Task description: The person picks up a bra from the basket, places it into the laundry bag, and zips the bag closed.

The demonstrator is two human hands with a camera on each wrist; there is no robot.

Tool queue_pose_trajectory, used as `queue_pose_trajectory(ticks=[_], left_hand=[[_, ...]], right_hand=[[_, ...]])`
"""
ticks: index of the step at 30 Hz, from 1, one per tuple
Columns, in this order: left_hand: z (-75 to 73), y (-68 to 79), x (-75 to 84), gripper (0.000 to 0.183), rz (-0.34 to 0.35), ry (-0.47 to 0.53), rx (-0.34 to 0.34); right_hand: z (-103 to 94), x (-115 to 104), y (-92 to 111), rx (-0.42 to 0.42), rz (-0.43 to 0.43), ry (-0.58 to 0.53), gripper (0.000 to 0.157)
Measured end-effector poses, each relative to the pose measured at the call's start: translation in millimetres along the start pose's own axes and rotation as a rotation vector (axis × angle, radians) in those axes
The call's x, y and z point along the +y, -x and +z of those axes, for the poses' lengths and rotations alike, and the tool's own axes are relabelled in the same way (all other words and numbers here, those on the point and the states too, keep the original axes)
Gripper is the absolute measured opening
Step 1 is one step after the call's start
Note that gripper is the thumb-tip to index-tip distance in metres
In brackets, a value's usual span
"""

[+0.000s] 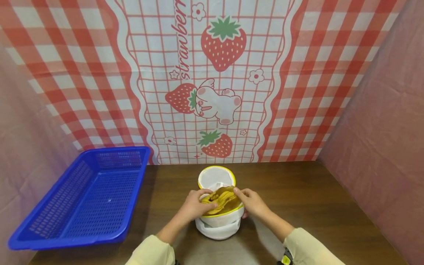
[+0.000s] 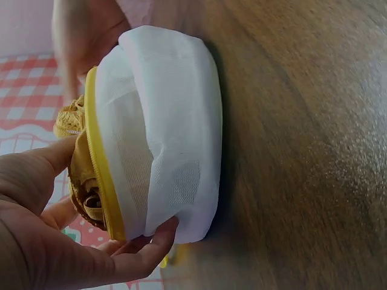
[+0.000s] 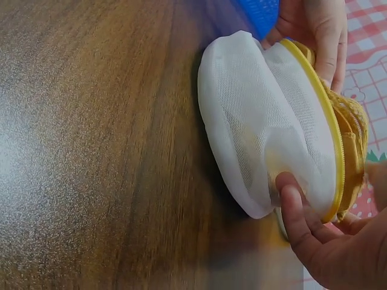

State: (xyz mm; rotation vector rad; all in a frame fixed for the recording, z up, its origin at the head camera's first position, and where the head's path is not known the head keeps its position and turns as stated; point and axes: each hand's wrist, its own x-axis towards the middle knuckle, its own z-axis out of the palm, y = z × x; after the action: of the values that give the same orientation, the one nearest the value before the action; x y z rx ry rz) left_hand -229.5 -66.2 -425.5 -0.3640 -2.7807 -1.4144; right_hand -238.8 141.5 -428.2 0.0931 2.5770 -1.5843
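Note:
A round white mesh laundry bag (image 1: 220, 230) with a yellow zipper stands on the table, its lid (image 1: 216, 177) flipped back on the far side. Bunched in the opening is a mustard-yellow lace garment (image 1: 222, 201), part of it rising above the zipper rim. My left hand (image 1: 193, 205) grips the bag's left side, thumb over the garment and fingers against the outer mesh (image 2: 175, 121). From the right, my right hand (image 1: 253, 202) holds the rim and the garment's edge, with fingertips (image 3: 287, 181) pressing into the mesh wall.
A large blue plastic basket (image 1: 99, 198) is at the left of the brown wooden table (image 1: 314, 209). Behind stands a red-and-white checked strawberry cloth (image 1: 215, 92), with pink cloth (image 1: 377, 140) along the right side.

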Motion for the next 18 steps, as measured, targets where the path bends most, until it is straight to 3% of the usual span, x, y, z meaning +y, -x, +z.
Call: queue_pose_trajectory(ticks=[3,11,15,18], left_hand=[[2.0,1.8,1.7,0.034,0.008,-0.03,0.013],[10.0,2.7,0.5,0.023,0.03,-0.091,0.042],[7.8,0.8,0.6,0.024,0.012,-0.102,0.011],[4.3,-1.7,2.5,0.037,0.011,-0.093,-0.046]], right_hand=[[-1.1,0.2,-1.0,-0.004,0.022,-0.062,0.049],[-1.6,3.5,-1.0,-0.015,0.009,-0.056,0.027],[-0.6,5.9,0.4,-0.014,-0.026,-0.032,0.028],[0.5,7.5,1.6,-0.002,-0.052,-0.009,0.028]])
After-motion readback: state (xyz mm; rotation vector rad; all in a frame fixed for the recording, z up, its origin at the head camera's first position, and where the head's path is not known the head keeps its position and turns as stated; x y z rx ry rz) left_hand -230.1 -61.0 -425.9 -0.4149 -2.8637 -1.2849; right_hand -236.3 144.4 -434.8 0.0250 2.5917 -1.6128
